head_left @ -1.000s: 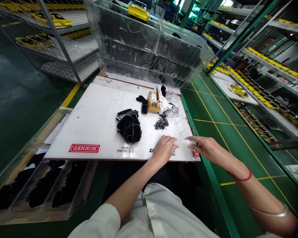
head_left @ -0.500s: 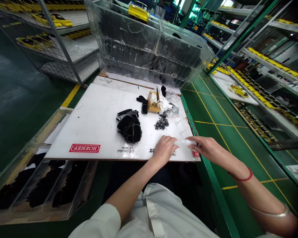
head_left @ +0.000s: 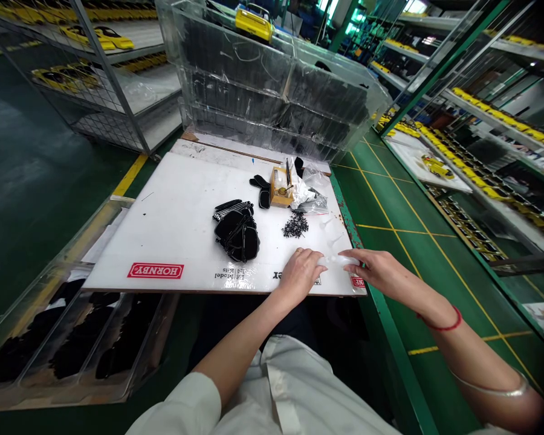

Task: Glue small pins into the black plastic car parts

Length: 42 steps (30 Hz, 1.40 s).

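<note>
Clear part: a small, see-through plastic piece held between the two hands, at the near right corner of the worktop, just above its white surface.
Long axis: the clear part lies roughly level and runs left to right across the view, one end toward each hand; which end is its front cannot be told.
Left hand: the left hand rests palm down on the worktop edge, its fingers curled and nearly closed, pinching the left end of the clear part. A ring shows on one finger.
Right hand: the right hand reaches in from the right, thumb and forefinger drawn close together on the right end of the clear part; the other fingers are loosely bent. A red cord sits at its wrist.
Nearby: a heap of small dark screws lies beyond the hands; a pile of black plastic parts sits to the left of them; a small yellow box stands farther back, beside crumpled clear bags.
Change: against the earlier pictures, both hands and the clear part sit in the same place with the same grip; only the view has shifted very slightly.
</note>
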Each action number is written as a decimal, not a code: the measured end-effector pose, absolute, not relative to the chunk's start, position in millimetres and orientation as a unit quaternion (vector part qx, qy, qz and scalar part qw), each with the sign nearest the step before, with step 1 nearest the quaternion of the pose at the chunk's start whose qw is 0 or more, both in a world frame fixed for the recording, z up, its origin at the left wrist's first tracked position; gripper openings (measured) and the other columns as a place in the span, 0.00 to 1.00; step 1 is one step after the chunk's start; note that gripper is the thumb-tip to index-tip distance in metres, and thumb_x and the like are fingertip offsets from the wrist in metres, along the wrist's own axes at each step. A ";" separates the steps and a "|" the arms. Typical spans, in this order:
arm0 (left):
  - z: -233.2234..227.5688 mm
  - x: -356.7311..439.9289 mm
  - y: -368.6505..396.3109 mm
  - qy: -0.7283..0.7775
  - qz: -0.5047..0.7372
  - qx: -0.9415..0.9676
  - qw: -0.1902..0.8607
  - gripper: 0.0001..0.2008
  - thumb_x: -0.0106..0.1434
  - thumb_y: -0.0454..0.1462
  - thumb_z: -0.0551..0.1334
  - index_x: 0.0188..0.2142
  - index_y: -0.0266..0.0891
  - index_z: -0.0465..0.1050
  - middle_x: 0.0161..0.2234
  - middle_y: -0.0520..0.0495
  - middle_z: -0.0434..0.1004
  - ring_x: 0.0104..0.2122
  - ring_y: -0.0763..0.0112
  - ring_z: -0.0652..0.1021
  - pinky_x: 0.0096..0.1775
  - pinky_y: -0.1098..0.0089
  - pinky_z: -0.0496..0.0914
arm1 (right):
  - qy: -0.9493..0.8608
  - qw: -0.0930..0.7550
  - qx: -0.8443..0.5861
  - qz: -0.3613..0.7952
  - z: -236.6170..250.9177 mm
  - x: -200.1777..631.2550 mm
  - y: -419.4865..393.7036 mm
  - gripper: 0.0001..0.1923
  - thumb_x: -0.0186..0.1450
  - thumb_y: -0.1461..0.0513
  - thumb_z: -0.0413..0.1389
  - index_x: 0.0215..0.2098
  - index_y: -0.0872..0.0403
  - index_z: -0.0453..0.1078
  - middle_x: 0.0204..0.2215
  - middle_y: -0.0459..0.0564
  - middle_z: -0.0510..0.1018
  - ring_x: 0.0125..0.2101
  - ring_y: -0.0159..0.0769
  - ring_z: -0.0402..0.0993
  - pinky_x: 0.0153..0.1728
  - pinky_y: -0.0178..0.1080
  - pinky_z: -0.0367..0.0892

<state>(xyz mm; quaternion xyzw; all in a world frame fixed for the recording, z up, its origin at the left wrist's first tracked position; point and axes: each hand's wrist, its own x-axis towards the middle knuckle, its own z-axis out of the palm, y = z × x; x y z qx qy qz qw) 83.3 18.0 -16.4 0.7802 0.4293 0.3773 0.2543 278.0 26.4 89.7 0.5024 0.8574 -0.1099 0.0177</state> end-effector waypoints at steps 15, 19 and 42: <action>-16.3 83.5 18.6 0.431 0.377 0.777 0.261 0.12 0.64 0.41 0.58 0.44 0.38 0.69 0.39 0.45 0.73 0.41 0.62 0.72 0.47 0.61 0.67 | 0.857 0.027 0.503 -0.109 93.5 275.3 26.7 0.15 0.66 0.57 0.49 0.49 0.50 0.69 0.41 0.50 0.79 0.38 0.41 0.77 0.36 0.38 0.72; -16.5 83.5 18.3 0.429 0.380 0.776 0.264 0.11 0.64 0.41 0.58 0.43 0.38 0.69 0.39 0.45 0.73 0.41 0.63 0.72 0.47 0.61 0.67 | 0.857 0.026 0.504 -0.104 94.7 274.1 26.5 0.16 0.66 0.57 0.49 0.49 0.50 0.69 0.41 0.50 0.79 0.37 0.41 0.77 0.35 0.38 0.72; -16.6 83.7 18.3 0.429 0.382 0.779 0.250 0.12 0.64 0.41 0.58 0.44 0.36 0.69 0.38 0.44 0.74 0.39 0.63 0.72 0.47 0.63 0.66 | 0.861 0.041 0.499 -0.094 92.9 276.6 27.5 0.16 0.67 0.57 0.48 0.50 0.52 0.68 0.44 0.51 0.78 0.40 0.41 0.76 0.38 0.37 0.71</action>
